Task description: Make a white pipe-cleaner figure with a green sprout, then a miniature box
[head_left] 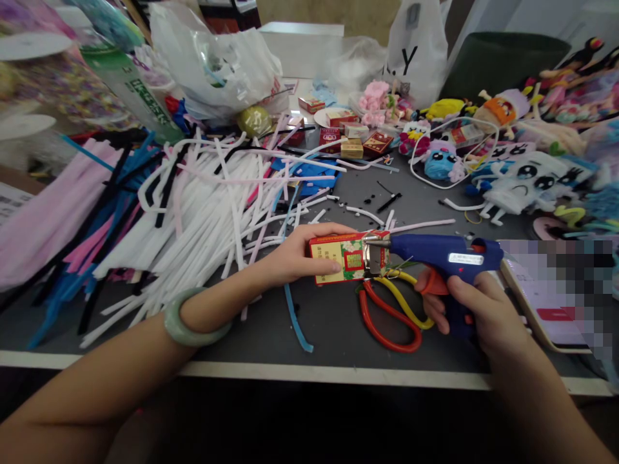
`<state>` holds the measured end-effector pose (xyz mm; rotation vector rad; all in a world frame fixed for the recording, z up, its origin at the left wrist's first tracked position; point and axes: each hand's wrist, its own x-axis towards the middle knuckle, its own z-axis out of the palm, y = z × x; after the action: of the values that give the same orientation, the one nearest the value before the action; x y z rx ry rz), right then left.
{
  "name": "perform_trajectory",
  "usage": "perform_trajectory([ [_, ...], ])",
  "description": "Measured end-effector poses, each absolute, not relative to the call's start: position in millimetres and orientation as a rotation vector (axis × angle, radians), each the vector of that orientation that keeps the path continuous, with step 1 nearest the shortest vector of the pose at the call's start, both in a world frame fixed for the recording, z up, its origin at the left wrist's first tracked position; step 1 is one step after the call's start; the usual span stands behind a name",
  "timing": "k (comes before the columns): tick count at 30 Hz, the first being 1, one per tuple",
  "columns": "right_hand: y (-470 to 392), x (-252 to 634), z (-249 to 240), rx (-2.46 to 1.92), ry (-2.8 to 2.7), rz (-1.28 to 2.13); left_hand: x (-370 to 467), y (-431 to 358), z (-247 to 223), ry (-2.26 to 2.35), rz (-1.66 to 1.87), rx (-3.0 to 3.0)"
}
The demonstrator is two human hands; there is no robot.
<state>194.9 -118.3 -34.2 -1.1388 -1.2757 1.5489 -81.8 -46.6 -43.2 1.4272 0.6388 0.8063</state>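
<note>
My left hand [309,254], with a pale green bangle on its wrist, grips a small red and yellow box [329,261] between thumb and fingers. A shiny silver band crosses the right part of the box. My right hand [471,306] is wrapped round the handle of a blue glue gun [425,248], its fingers by the orange trigger. The gun's metal nozzle lies over the silver band; whether it touches cannot be made out. Scissors [391,332] with red and yellow handles lie on the table just below the box.
Bundles of white, pink, blue and black fuzzy stems [207,212] cover the left. Small boxes [352,148] and plastic bags [217,71] stand behind. Plush figures [525,183] fill the right, above a lit tablet [541,303]. The table's pale front edge [338,375] runs below my hands.
</note>
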Motion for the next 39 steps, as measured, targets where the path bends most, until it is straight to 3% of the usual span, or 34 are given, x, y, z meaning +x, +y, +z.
perform_trajectory([
  [39, -117.2, 194.3, -34.3, -1.196, -1.239, 1.636, -85.8, -43.1, -43.6, 0.632, 0.817, 1.381],
])
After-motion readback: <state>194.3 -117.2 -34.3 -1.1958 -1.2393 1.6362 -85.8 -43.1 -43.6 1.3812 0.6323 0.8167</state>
